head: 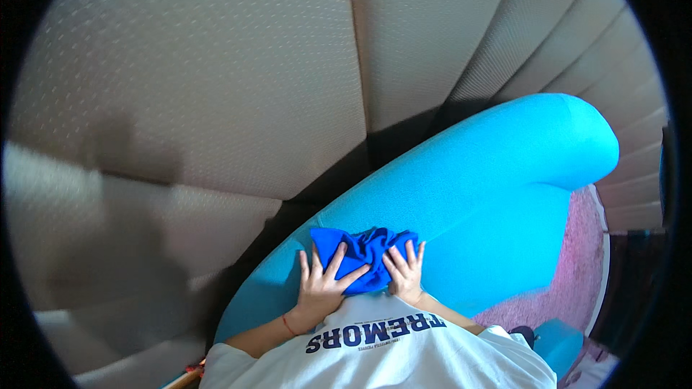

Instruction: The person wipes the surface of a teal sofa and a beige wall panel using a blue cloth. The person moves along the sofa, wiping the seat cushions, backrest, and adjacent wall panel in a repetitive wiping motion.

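A crumpled dark blue cloth (373, 254) lies on the edge of a long, smooth turquoise upholstered piece (459, 183), close to the front of my white T-shirt. My left hand (321, 283) rests on the cloth's left part with its fingers spread. On the cloth's right part lies my right hand (405, 273), fingers also apart and pointing away from me. Both palms face down, and what is under them is hidden. A thin red string circles the wrist at the left.
Beige textured padded panels (243, 75) with seams stand beyond the turquoise piece, a dark gap between them. A pink carpet (540, 286) shows at the right, near a smaller turquoise piece (559, 343). A wooden stick-like item (186, 378) is at the lower left.
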Tool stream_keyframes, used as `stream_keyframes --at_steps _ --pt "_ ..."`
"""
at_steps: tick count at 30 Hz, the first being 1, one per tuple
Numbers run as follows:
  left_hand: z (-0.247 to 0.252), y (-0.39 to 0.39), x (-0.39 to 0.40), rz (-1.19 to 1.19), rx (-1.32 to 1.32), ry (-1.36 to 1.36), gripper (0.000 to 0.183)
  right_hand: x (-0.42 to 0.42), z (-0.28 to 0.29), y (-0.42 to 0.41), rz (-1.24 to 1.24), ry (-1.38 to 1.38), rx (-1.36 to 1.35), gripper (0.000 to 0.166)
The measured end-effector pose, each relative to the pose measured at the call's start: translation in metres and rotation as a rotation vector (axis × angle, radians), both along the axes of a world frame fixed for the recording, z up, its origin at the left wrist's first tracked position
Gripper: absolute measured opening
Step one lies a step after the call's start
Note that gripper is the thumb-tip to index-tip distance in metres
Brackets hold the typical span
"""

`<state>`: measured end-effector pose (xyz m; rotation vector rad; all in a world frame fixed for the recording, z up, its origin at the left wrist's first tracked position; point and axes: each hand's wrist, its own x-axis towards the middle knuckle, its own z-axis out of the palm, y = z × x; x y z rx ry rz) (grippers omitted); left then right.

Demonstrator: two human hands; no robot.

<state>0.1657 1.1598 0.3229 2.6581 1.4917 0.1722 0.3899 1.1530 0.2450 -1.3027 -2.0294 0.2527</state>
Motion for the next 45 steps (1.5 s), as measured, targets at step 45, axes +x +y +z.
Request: stream_keyframes --at_steps 45 --pt "-0.082 0.002 0.089 0.034 0.386 0.053 0.035 0.117 -0.059 0.041 0.263 -0.222 0.200 0.042"
